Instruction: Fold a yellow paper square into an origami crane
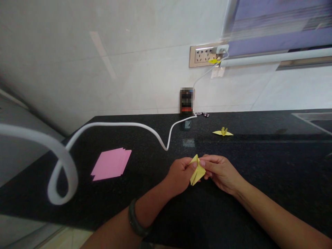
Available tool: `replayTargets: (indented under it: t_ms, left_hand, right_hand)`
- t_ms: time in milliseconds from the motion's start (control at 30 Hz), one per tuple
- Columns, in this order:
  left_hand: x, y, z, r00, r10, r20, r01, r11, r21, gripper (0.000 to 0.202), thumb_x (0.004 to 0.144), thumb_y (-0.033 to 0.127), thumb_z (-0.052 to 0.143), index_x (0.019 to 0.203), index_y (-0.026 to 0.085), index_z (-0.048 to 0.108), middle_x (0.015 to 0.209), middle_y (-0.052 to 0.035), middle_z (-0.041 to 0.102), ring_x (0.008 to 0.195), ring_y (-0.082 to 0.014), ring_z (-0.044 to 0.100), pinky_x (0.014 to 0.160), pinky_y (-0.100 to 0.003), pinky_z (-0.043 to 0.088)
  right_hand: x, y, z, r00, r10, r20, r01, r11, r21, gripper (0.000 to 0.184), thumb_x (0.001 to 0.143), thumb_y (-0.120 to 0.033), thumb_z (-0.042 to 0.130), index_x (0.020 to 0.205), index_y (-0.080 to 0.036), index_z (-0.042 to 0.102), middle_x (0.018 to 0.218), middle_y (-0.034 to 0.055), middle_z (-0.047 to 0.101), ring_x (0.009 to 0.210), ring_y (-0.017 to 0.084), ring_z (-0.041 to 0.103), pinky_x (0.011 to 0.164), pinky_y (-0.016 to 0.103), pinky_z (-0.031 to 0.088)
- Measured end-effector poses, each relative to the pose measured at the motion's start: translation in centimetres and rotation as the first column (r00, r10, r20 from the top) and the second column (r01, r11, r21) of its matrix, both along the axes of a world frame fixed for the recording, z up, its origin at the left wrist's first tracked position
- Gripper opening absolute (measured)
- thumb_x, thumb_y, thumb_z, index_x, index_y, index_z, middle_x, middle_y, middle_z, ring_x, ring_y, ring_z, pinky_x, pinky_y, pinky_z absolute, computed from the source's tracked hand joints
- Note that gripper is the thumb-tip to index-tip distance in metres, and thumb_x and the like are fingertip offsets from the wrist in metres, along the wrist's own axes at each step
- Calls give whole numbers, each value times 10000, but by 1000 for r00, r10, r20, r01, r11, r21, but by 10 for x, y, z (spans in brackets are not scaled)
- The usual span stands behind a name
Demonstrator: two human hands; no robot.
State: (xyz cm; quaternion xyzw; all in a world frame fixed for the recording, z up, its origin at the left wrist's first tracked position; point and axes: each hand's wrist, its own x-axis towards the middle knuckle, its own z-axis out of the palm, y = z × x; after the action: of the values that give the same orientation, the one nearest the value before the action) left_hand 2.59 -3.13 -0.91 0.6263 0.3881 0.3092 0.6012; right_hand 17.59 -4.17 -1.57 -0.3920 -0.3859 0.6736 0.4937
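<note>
Folded yellow paper (198, 173) in both hands over a black worktop (150, 162)

The left hand (178, 177) has its grip closed on the left side of the paper, thumb laid across the front. The right hand (222, 173) pinches the paper's upper right side, thumb and fingers drawn together on it. The paper, pointed at the top and split at its lower end, sits between the hands, near the middle of the worktop. A dark bracelet (136, 219) rings the left wrist.

Beyond the right hand rests a yellow folded figure (223, 133) with spread, wing-like points. Well to the left lies a fanned stack of pink sheets (111, 164). A phone (187, 101) (its screen is pixelated) stands near the wall (142, 76), and a white cable (121, 123) loops across the left side.
</note>
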Motion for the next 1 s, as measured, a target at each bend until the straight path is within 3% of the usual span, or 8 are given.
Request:
replayTargets:
  t_ms: [433,800,1000]
  left_hand:
    - [-5,1,3,985,-9,-171,44,978,206,349,813,389,333,768,129,563,646,-21,556,573,-104,484,521,-211,347]
    - [-4,-1,11,979,-41,-198,80,978,191,297,789,342,372,684,125,547,583,9,479,530,-84,408,479,-196,292]
    - [-4,-3,8,985,-52,-164,77,986,149,270,783,341,390,686,125,521,584,14,460,521,-75,390,462,-189,279]
  right_hand:
    - [-5,-2,2,997,-79,19,79,997,6,108,627,-219,684,663,-122,651,525,-18,535,411,33,442,374,147,391]
    - [-4,-3,5,999,-37,19,37,999,-15,128,599,-226,701,653,-139,625,459,-46,497,360,22,399,331,135,346]
    - [-4,-3,5,998,-65,18,66,998,-19,140,595,-233,703,630,-143,603,453,-51,499,343,16,369,329,142,332]
